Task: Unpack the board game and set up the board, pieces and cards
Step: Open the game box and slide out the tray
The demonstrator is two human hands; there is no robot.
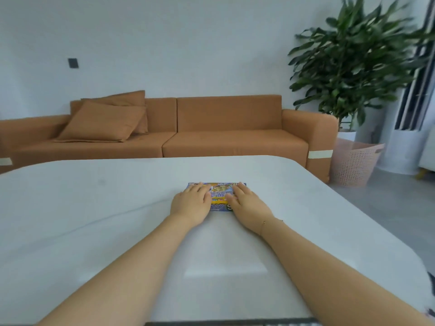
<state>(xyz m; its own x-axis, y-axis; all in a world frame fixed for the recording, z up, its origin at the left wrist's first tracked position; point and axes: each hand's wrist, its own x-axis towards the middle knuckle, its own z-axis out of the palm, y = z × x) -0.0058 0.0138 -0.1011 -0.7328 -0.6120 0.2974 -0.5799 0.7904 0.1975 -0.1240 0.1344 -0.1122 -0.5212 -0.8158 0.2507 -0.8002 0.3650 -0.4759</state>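
Here the box [219,196] lies flat toward the table's [94,208] far edge, long axis left to right. Left hand [191,203] and right hand [247,205] rest on its ends, fingers straight, equally near, gripping nothing.

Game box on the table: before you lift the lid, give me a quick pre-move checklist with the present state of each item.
1. Game box lies flat on the white table: ok.
2. Left hand rests on the box's left part, fingers straight: ok.
3. Right hand rests on the box's right part, fingers straight: ok.
4. Either hand already grips the lid edge: not ok, both lie flat on top.
5. Bare table surface shows around the box for the board, pieces and cards: ok.
6. Lid sealed or free to lift: cannot tell, the hands cover most of the box and the picture is blurred.
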